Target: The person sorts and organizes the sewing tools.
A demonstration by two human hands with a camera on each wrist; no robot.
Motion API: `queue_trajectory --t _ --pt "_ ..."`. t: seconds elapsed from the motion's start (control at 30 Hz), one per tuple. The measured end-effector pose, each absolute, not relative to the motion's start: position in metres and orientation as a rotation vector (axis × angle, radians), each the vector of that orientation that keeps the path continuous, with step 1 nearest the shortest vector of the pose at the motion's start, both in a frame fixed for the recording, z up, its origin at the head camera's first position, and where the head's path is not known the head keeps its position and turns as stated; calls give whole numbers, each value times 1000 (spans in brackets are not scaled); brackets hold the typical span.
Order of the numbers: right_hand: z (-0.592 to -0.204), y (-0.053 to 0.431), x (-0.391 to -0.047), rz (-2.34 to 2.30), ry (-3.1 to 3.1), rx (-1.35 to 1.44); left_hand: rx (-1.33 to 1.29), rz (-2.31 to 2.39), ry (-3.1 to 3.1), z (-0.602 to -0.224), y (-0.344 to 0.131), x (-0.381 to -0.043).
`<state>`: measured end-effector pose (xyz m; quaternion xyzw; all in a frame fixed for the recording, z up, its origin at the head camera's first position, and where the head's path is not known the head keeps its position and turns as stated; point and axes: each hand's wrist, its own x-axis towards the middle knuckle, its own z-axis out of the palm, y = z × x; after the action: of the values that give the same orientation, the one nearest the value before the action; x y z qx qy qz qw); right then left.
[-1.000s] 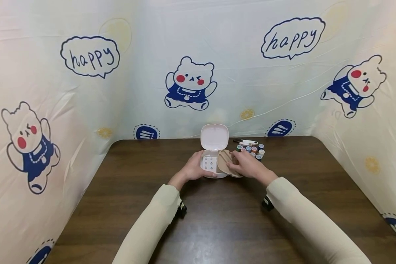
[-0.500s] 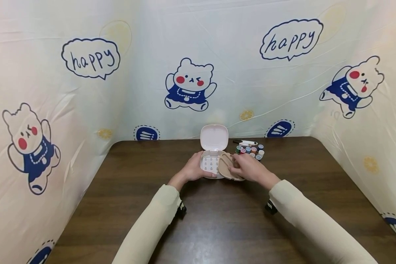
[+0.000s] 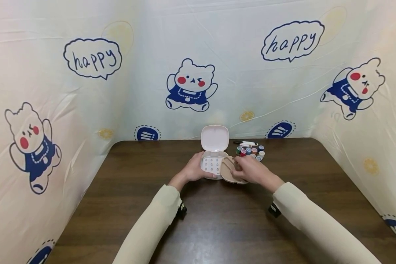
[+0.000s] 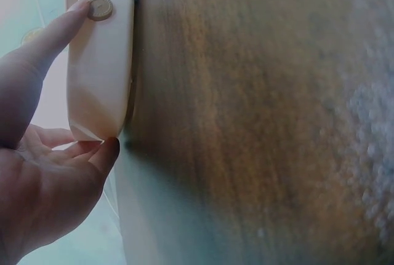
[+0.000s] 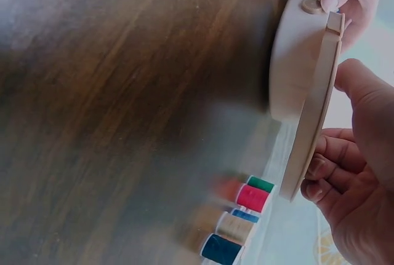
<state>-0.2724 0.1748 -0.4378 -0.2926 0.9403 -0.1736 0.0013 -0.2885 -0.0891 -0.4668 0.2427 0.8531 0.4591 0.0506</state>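
Left hand (image 3: 194, 168) gripping pale box (image 4: 101, 74), right hand (image 3: 252, 169) pinching beige tray (image 3: 227, 172), forearms (image 3: 148, 220) angled inward

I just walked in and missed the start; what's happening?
A person's left hand grips a white box, its lid standing open. The right hand holds a beige grooved tray that, from the head view, overlaps the box's right side; I can't tell whether they touch. Thread spools sit beyond the right hand on the table.

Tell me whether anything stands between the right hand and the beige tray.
Nothing visible does: the right hand grips the beige tray directly. The thread spools lie on the hand's far side, not between the two.
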Motion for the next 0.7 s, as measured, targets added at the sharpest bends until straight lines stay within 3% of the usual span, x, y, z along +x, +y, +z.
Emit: queue_trajectory --t 0.7 --pt "-438 179 -242 -527 2967 -935 775 1393 2627 -469 -90 -288"
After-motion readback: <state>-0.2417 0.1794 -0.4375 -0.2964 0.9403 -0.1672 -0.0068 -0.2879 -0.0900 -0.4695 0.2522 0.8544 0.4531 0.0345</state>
